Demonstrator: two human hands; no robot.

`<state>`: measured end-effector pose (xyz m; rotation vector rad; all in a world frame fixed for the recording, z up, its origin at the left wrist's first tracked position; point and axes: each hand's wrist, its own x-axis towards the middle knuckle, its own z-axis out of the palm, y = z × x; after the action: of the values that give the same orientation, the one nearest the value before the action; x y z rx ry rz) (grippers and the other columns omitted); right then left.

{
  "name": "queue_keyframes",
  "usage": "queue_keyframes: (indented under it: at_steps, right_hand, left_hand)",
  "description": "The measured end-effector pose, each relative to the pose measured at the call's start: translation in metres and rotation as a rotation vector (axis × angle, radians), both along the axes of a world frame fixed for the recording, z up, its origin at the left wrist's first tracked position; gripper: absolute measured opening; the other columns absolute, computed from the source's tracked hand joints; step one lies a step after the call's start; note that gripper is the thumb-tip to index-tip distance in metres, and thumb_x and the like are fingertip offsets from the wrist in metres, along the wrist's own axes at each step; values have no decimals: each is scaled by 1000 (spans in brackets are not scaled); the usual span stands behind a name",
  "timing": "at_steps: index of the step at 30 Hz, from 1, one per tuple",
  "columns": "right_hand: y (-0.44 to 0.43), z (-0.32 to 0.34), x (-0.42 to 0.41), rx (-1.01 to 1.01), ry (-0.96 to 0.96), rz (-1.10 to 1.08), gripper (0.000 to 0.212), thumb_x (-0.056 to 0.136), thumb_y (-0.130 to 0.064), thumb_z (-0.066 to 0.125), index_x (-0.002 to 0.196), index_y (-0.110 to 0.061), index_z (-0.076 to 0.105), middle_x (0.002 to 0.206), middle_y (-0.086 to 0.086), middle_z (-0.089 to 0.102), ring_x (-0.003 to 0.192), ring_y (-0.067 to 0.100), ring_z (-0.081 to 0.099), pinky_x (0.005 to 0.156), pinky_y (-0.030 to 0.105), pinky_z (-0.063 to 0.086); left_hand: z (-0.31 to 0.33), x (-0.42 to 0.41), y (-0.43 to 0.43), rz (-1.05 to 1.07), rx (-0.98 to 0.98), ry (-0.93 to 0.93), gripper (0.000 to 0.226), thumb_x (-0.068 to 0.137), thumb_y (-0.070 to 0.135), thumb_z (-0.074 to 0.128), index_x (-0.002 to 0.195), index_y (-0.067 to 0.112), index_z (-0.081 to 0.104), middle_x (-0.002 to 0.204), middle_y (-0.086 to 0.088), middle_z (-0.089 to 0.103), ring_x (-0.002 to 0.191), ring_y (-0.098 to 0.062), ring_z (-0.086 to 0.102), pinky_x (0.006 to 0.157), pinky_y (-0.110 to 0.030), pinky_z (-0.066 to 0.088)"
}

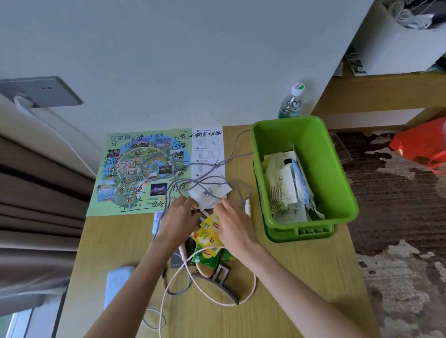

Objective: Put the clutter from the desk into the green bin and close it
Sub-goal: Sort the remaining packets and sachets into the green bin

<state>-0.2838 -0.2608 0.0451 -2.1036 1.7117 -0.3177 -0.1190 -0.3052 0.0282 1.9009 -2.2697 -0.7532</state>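
Observation:
The green bin (318, 147) stands open on the desk's right side, sitting on its green lid (300, 233), with papers and packets (287, 186) inside. My left hand (176, 221) and my right hand (231, 226) meet at the desk's middle, both pinching the near edge of a white paper packet (208, 193) tangled with a grey cable (206, 168). Under my hands lie yellow and green tea sachets (209, 240), a white cable (212, 295) and a dark hair clip (223, 277).
A colourful map sheet with handwriting (143, 171) lies at the desk's back left. A water bottle (292, 103) stands behind the bin. A pale blue object (118, 284) lies near the left edge. A red bag (425, 148) sits on the patterned carpet to the right. Curtains hang left.

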Motion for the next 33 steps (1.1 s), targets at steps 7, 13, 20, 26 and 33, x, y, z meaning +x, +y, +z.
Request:
queue_keyframes:
  at_steps: [7,13,20,26,33]
  right_hand:
    - [-7,-48,-7,204,173,272,81,74,-13,78,143,-14,36,146,6,34,137,24,30,111,39,31]
    - [-9,-47,-8,147,182,280,72,78,-6,72,142,-21,41,142,3,41,132,23,37,103,42,38]
    - [-3,-41,-8,43,188,258,43,91,-4,54,131,-20,54,125,-1,58,120,19,48,102,40,39]
    - [3,-28,-6,14,25,-70,7,91,-12,59,96,-14,62,89,0,65,80,20,63,60,26,40]
    - [29,-33,-22,239,6,-157,23,92,-18,54,73,-14,42,55,-2,40,50,24,48,46,29,29]
  left_hand:
    - [-20,14,0,-176,-32,-163,43,83,27,64,124,19,53,123,1,50,116,-22,46,99,-32,32]
    - [-14,28,-9,-194,-128,-184,31,83,10,64,114,12,63,117,-4,59,112,-26,53,94,-37,39]
    - [-3,18,11,-371,-257,-78,22,82,0,63,102,9,66,105,-5,64,96,-27,60,79,-38,49]
    - [-16,7,32,-314,-67,-89,44,91,39,58,127,16,48,122,0,53,112,-20,52,87,-31,47]
    - [-24,-13,32,-162,36,-142,77,77,47,72,134,12,34,126,-5,47,117,-25,47,99,-33,40]
